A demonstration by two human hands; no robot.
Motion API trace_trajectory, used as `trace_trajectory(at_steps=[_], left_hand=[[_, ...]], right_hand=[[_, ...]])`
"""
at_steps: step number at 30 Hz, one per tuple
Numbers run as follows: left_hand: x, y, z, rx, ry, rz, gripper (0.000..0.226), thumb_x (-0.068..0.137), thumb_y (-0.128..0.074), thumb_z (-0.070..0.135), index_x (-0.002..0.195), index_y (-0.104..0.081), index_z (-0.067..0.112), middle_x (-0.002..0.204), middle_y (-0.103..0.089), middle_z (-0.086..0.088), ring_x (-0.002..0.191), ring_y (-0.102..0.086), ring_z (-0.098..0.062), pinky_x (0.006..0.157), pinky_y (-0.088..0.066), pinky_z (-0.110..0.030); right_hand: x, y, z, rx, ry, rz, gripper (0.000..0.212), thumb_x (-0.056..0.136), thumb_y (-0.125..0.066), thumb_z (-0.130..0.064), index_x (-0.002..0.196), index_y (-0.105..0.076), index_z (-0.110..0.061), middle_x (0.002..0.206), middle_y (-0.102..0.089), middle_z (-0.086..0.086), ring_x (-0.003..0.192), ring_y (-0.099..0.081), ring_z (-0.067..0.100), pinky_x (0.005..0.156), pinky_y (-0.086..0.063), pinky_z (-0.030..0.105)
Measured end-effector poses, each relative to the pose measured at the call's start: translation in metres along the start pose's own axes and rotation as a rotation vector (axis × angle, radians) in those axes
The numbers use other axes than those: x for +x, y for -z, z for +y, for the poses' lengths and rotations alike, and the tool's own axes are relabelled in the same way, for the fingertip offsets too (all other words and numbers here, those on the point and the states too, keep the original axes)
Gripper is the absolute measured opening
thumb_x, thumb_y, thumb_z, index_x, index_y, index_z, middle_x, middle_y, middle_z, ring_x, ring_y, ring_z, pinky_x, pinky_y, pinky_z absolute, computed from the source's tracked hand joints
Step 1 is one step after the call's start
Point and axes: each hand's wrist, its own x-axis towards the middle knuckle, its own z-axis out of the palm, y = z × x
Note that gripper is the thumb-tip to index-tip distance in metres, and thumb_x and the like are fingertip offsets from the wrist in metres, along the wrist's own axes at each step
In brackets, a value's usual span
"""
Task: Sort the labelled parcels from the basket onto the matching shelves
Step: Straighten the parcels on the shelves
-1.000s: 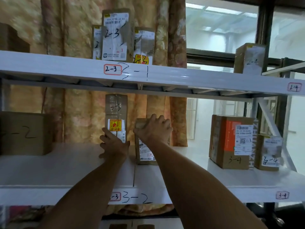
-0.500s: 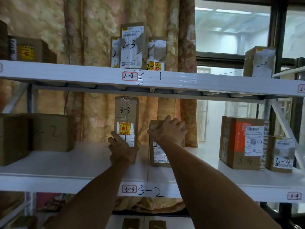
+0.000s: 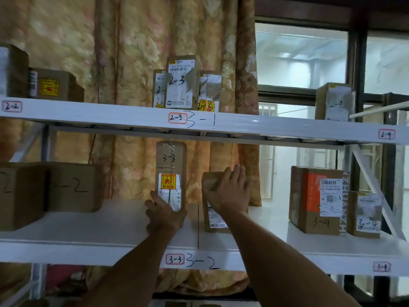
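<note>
Against a floral curtain (image 3: 132, 63), on the shelf (image 3: 99, 229) tagged 3-3, your left hand (image 3: 164, 216) grips the matching tall parcel (image 3: 170, 165) and your right hand (image 3: 229, 193) presses flat on the shorter parcel (image 3: 213, 218), both apparently shelved, with any remaining parcels unseen.

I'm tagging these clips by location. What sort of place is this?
Likely a parcel sorting or pickup storeroom. White shelves carry number tags such as the 3-3 tag, and cardboard parcels with shipping labels stand by matching numbers, like the tall parcel marked 3-3 that the left hand grips.
</note>
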Motion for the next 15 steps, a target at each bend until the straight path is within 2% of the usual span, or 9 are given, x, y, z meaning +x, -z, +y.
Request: trace_trajectory(at_steps=[2,4,6,8,11,13,15], left_hand=[[-0.012,0.016,0.003,0.068,0.017,-0.031,0.111,0.071,-0.079,0.064,0.146,-0.014,0.014,0.138,-0.027,-0.014,0.127,-0.041,-0.038,0.094,-0.048,-0.053],[-0.026,0.038,0.007,0.143,-0.015,-0.067,0.096,0.075,-0.078,0.061,0.139,-0.026,0.012,0.135,-0.03,-0.014,0.125,-0.041,-0.036,0.094,-0.048,-0.05],[-0.039,0.062,0.013,0.209,-0.082,-0.079,0.076,0.083,-0.073,0.054,0.135,-0.036,0.011,0.133,-0.037,-0.014,0.125,-0.044,-0.035,0.094,-0.048,-0.047],[-0.053,0.092,0.022,0.257,-0.188,-0.041,0.055,0.091,-0.064,0.046,0.129,-0.043,0.012,0.128,-0.045,-0.012,0.124,-0.048,-0.032,0.092,-0.049,-0.046],[-0.069,0.14,0.047,0.29,-0.393,0.082,0.034,0.098,-0.055,0.039,0.119,-0.052,0.013,0.119,-0.053,-0.009,0.116,-0.055,-0.029,0.086,-0.047,-0.042],[-0.075,0.173,0.072,0.306,-0.49,0.179,0.024,0.101,-0.051,0.036,0.11,-0.055,0.014,0.112,-0.056,-0.006,0.11,-0.056,-0.027,0.082,-0.041,-0.04],[-0.072,0.2,0.099,0.226,-0.576,0.27,0.014,0.099,-0.052,0.029,0.097,-0.053,0.016,0.103,-0.056,-0.006,0.1,-0.057,-0.029,0.072,-0.038,-0.037]], right_hand=[[-0.01,0.011,0.001,-0.03,0.082,0.048,0.09,0.098,-0.031,-0.072,0.161,-0.021,-0.009,0.171,-0.013,0.017,0.159,-0.006,0.034,0.127,-0.003,0.052],[-0.021,0.027,-0.004,-0.012,0.172,0.038,0.075,0.102,-0.033,-0.063,0.155,-0.033,-0.01,0.163,-0.033,0.016,0.153,-0.026,0.032,0.125,-0.018,0.047],[-0.031,0.045,-0.013,0.02,0.265,0.014,0.062,0.104,-0.036,-0.056,0.145,-0.044,-0.011,0.147,-0.051,0.013,0.138,-0.046,0.029,0.114,-0.037,0.045],[-0.04,0.066,-0.025,0.091,0.346,0.042,0.054,0.103,-0.038,-0.053,0.136,-0.053,-0.013,0.131,-0.062,0.009,0.12,-0.058,0.026,0.098,-0.051,0.042],[-0.049,0.1,-0.044,0.206,0.461,0.158,0.044,0.102,-0.043,-0.048,0.125,-0.06,-0.015,0.112,-0.068,0.006,0.1,-0.065,0.026,0.084,-0.055,0.041],[-0.05,0.127,-0.054,0.312,0.49,0.222,0.034,0.1,-0.047,-0.043,0.11,-0.062,-0.014,0.103,-0.069,0.006,0.094,-0.064,0.026,0.078,-0.053,0.04],[-0.045,0.154,-0.064,0.404,0.468,0.281,0.028,0.099,-0.05,-0.038,0.103,-0.061,-0.013,0.098,-0.067,0.006,0.091,-0.062,0.026,0.074,-0.05,0.039]])
